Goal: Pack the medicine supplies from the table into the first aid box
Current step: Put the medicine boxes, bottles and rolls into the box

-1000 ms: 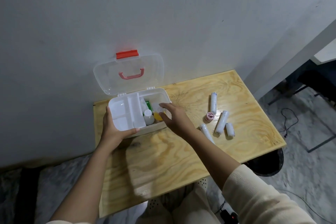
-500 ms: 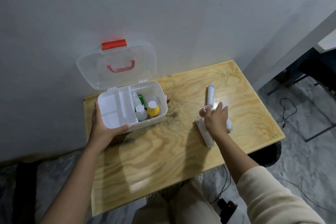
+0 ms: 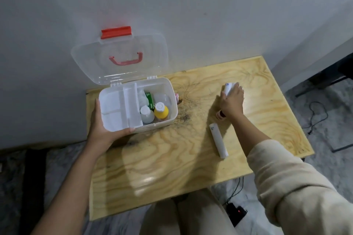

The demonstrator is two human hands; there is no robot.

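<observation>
The white first aid box (image 3: 168, 86) stands open at the table's back left, its clear lid (image 3: 122, 57) leaning on the wall. Inside are a yellow bottle (image 3: 161, 110), a white bottle (image 3: 146, 114), a green packet (image 3: 150, 100) and a white divider tray (image 3: 118, 108). My left hand (image 3: 104, 126) grips the box's front left corner. My right hand (image 3: 232, 102) is closed over white bandage rolls (image 3: 228, 88) on the table; how many it covers is hidden. A pink tape roll (image 3: 220, 115) peeks out below that hand. Another white bandage roll (image 3: 218, 140) lies free.
The wooden table (image 3: 172, 158) is pushed against a grey wall. Its right edge drops to the floor, where cables (image 3: 317, 112) and a black power adapter (image 3: 236, 213) lie. My knees are under the front edge.
My right hand left the box, moved right to the bandage rolls and closed over them. The left hand has stayed on the box.
</observation>
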